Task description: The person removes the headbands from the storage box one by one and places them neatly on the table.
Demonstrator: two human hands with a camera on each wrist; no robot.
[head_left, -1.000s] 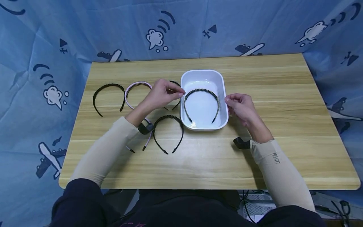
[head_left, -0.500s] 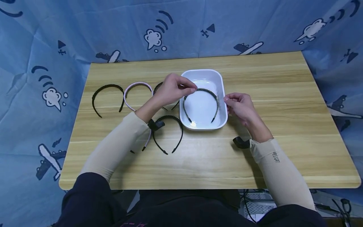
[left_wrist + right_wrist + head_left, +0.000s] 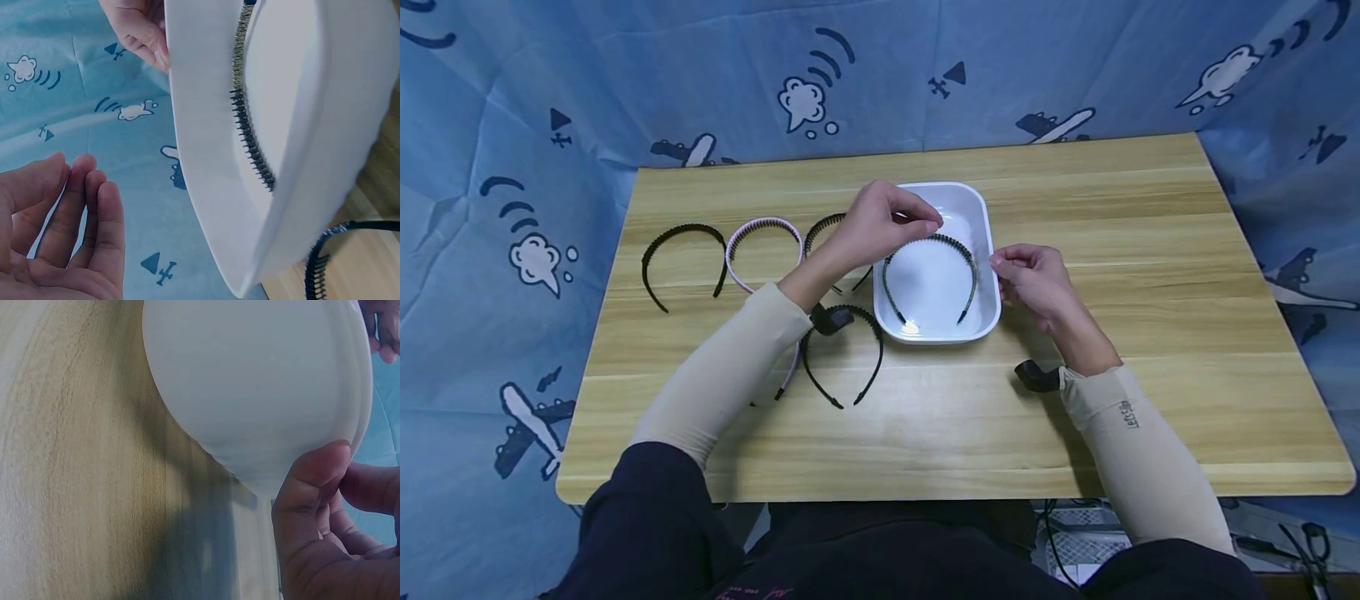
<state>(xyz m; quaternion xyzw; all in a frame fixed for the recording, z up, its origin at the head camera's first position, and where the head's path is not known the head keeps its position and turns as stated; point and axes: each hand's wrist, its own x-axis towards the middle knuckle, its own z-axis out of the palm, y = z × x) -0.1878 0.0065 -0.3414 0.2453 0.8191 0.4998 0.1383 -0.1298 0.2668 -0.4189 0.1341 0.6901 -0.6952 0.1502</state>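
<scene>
A white rectangular tray (image 3: 934, 327) stands on the table, holding one dark, bumpy headband (image 3: 962, 247) with toothed inner edges. My left hand (image 3: 891, 221) hovers over the tray's back left part, above the headband. Its fingers (image 3: 78, 206) are loosely bent, thumb near the index tip, with nothing between them in the left wrist view. At the tray's right side, my right hand (image 3: 1036, 279) pinches the rim between thumb (image 3: 315, 469) and fingers. The tray's back left corner is hidden behind my left hand in the head view.
Left of the tray lie a black headband (image 3: 691, 227), a pink headband (image 3: 767, 222) and another black one (image 3: 820, 225) partly behind my left arm. In front lie a black headband (image 3: 880, 354) and a lilac one (image 3: 788, 379), mostly covered by the forearm. Blue printed cloth (image 3: 880, 67) surrounds the table.
My left hand has moved right, from the tray's left rim to over the headband inside. The right hand stays on the right rim, and the headband lies in the same place.
</scene>
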